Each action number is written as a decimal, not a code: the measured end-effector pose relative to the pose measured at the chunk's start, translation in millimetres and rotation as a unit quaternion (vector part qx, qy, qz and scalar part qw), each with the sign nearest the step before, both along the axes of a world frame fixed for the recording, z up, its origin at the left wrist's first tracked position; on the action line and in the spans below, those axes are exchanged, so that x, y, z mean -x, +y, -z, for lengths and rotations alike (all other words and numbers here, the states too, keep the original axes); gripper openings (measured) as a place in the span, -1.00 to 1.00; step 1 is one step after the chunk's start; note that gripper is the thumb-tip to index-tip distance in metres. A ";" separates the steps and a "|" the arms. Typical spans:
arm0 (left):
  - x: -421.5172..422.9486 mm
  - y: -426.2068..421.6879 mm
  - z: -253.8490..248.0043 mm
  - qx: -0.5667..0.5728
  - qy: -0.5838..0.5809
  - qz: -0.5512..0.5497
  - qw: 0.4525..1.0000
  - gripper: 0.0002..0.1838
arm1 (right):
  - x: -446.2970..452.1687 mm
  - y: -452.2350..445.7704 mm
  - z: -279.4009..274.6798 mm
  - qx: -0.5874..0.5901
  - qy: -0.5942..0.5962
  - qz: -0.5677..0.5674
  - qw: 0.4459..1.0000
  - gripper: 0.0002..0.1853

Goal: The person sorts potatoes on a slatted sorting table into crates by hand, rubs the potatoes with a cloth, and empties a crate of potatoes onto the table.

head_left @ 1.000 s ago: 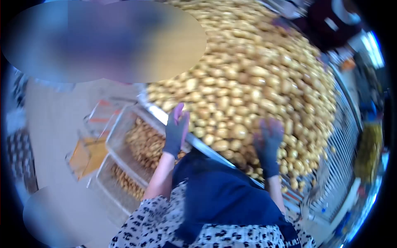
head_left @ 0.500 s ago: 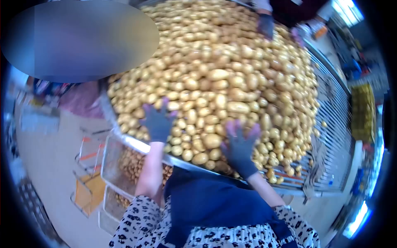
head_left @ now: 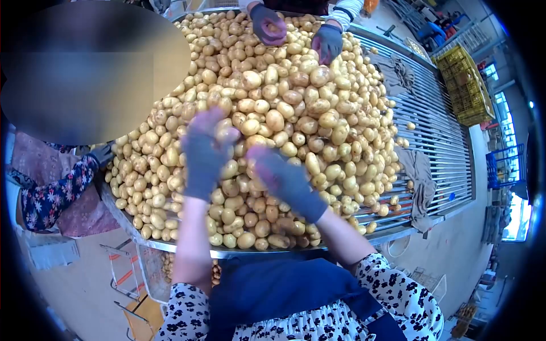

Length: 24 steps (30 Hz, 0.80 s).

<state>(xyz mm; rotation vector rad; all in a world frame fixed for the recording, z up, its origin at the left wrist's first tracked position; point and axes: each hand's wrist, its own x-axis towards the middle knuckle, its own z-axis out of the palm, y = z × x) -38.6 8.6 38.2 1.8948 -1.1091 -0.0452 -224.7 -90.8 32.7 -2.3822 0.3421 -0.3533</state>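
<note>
A large heap of yellow potatoes (head_left: pixel 341 136) covers the metal table (head_left: pixel 227 250). Both my hands wear grey gloves with purple fingertips and are blurred by motion. My left hand (head_left: pixel 205 153) is over the near middle of the heap, fingers pointing away; whether it holds a potato is unclear. Close to its right, my right hand (head_left: pixel 287 182) reaches up and left over the potatoes, its fingers smeared and its grip unclear.
Across the heap a co-worker's two gloved hands (head_left: pixel 328 42) touch potatoes. Another person's floral sleeve (head_left: pixel 62 193) is at the left. Metal rollers (head_left: pixel 438 142), a grey cloth (head_left: pixel 417 187) and a yellow crate (head_left: pixel 463 85) stand at the right. An orange-yellow chair (head_left: pixel 145 318) is below left.
My hands have moved closer together and further over the heap, my right hand swinging left. The view has shifted, showing more of the rollers and both of the far co-worker's hands.
</note>
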 end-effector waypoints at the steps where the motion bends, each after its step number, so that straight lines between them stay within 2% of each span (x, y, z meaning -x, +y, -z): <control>1: 34.5 -11.8 9.3 -0.135 -0.109 -0.029 0.984 -0.46 | -9.8 -31.4 -7.0 0.122 -0.166 0.058 0.977 -0.60; 2: 69.2 -19.9 5.7 -0.228 -0.144 -0.013 0.963 -0.45 | -15.8 -60.6 -33.4 0.242 -0.113 0.120 0.956 -0.66; 3: 92.3 -20.8 27.8 -0.113 -0.161 -0.007 0.981 -0.56 | -20.7 -76.9 -53.2 0.268 -0.124 0.161 0.942 -0.69; 4: 109.2 -21.2 37.3 -0.162 -0.157 -0.016 0.974 -0.67 | -22.2 -94.8 -59.8 0.333 -0.077 0.165 0.925 -0.58; 5: 110.9 -18.3 46.4 -0.141 -0.153 -0.011 0.978 -0.73 | -22.6 -108.8 -58.9 0.399 -0.044 0.159 0.902 -0.49; 6: 108.3 -17.0 54.5 -0.121 -0.149 -0.007 0.981 -0.77 | -26.5 -115.7 -56.8 0.399 -0.046 0.156 0.902 -0.49; 8: 88.8 -4.2 51.9 -0.108 -0.158 -0.019 0.981 -0.80 | -36.2 -120.4 -49.2 0.347 0.085 0.113 0.927 -0.44; 10: 65.3 17.6 55.7 -0.111 -0.182 -0.072 0.974 -0.85 | -47.3 -119.2 -34.3 0.381 0.060 0.090 0.918 -0.49; 12: 33.6 46.3 45.5 -0.198 -0.190 -0.102 0.956 -0.86 | -53.2 -108.5 -28.2 0.212 0.077 0.097 0.969 -0.51; 13: 14.7 59.1 61.0 -0.208 -0.164 -0.171 0.949 -0.85 | -56.3 -101.9 -24.8 0.232 0.049 0.123 0.964 -0.59; 14: -0.3 62.5 57.1 -0.217 -0.137 -0.239 0.936 -0.83 | -58.3 -95.3 -22.9 0.226 0.045 0.121 0.966 -0.59; 16: -30.4 65.9 24.6 -0.297 -0.066 -0.258 0.917 -0.80 | -56.7 -81.6 -22.0 0.269 0.012 0.135 0.954 -0.52; 17: -46.2 61.7 34.7 -0.153 -0.212 -0.268 0.927 -0.79 | -54.0 -71.6 -18.9 0.282 0.026 0.137 0.949 -0.55; 18: -57.3 50.1 16.4 -0.126 -0.090 -0.205 0.967 -0.75 | -53.0 -58.6 -12.4 0.282 0.025 0.138 0.949 -0.55; 19: -63.3 33.7 16.3 -0.077 -0.109 -0.173 0.976 -0.72 | -52.1 -44.0 -3.1 0.240 0.007 0.139 0.961 -0.57; 20: -62.3 11.7 4.2 -0.044 -0.019 -0.127 0.991 -0.67 | -48.9 -33.1 3.0 0.198 -0.011 0.138 0.970 -0.59; 21: -65.4 -8.4 0.1 -0.075 -0.092 -0.092 0.989 -0.64 | -44.2 -26.5 4.9 0.201 -0.012 0.136 0.970 -0.59; 23: -70.3 -48.2 20.1 -0.143 -0.147 -0.060 0.977 -0.61 | -34.7 -15.9 7.7 0.267 -0.051 0.140 0.952 -0.63; 24: -75.3 -59.5 23.8 -0.142 -0.146 -0.061 0.977 -0.61 | -29.0 -13.1 8.9 0.268 -0.051 0.139 0.952 -0.63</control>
